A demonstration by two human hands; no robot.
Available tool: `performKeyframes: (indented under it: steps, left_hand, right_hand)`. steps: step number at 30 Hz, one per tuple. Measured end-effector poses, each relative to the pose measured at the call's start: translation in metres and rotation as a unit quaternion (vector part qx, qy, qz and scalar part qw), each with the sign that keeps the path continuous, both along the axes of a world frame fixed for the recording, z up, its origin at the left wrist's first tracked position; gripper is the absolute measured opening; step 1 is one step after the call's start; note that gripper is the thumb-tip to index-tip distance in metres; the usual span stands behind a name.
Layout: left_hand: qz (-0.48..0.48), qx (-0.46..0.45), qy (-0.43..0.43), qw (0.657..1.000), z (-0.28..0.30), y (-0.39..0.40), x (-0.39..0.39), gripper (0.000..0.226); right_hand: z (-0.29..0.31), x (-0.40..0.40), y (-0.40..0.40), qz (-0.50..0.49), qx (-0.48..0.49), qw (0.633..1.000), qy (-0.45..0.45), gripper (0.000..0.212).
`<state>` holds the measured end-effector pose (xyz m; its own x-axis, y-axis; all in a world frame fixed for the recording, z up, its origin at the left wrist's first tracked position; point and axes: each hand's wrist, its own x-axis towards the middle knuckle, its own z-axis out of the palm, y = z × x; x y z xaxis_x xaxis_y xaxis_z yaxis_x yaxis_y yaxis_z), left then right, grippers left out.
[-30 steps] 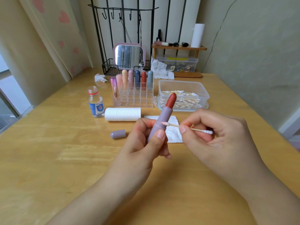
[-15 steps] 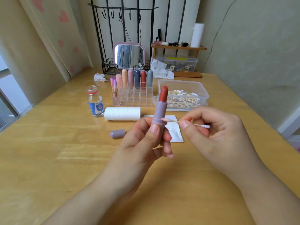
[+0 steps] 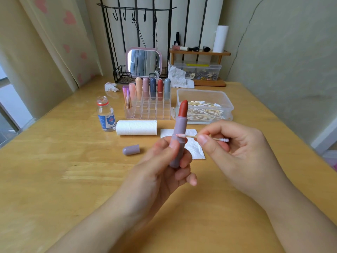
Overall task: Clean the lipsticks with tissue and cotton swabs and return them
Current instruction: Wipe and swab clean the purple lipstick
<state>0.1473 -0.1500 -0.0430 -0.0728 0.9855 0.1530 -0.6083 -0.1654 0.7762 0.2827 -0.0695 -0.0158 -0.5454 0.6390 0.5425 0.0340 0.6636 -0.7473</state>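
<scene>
My left hand (image 3: 164, 167) grips an uncapped lavender lipstick (image 3: 179, 128) upright, its red bullet extended. My right hand (image 3: 237, 152) pinches a cotton swab (image 3: 193, 136) whose pink-stained tip touches the tube's collar. The lipstick's lavender cap (image 3: 131, 149) lies on the wooden table (image 3: 54, 170) to the left. A flat tissue sheet (image 3: 194, 147) lies behind my hands. Several capped lipsticks (image 3: 152, 87) stand in a clear acrylic organizer (image 3: 147, 110).
A clear box of cotton swabs (image 3: 204, 108) sits right of the organizer. A tissue roll (image 3: 136, 127) lies on its side next to a small open bottle (image 3: 105, 115). Crumpled tissues (image 3: 110, 86), a mirror (image 3: 143, 62), a wire rack and a wooden shelf (image 3: 199, 52) stand at the back.
The lipstick has gone from tilted right to upright in my left hand. The swab tip stays against the tube's collar and both hands shifted slightly up and left.
</scene>
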Motion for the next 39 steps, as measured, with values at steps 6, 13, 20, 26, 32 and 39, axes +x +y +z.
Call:
performKeyframes:
  steps: [6,13,20,26,32,39]
  left_hand:
    - [0.029,-0.002,0.034,0.999,0.005,-0.004,0.002,0.013]
    - [0.035,0.020,0.034,0.999,0.001,-0.001,0.003,0.019]
    - [0.050,0.025,0.006,0.998,0.003,-0.003,0.003,0.027]
    - [0.035,0.023,0.012,0.999,0.003,-0.003,0.005,0.028]
    - [0.034,0.024,0.005,0.999,0.002,0.001,0.000,0.032]
    - [-0.006,0.040,0.028,0.999,-0.001,-0.003,0.002,0.027]
  right_hand:
    - [0.002,0.003,0.001,0.007,-0.004,1.000,0.002,0.020]
    - [0.002,0.001,-0.004,0.046,-0.015,0.999,0.015,0.013]
    - [0.005,0.006,0.002,-0.012,-0.002,1.000,-0.007,0.020]
    - [0.010,-0.003,-0.009,0.085,-0.034,0.996,0.019,0.020]
    - [0.011,0.006,0.000,0.002,-0.005,1.000,-0.016,0.018]
    - [0.011,-0.001,-0.007,0.034,-0.012,0.999,-0.014,0.018]
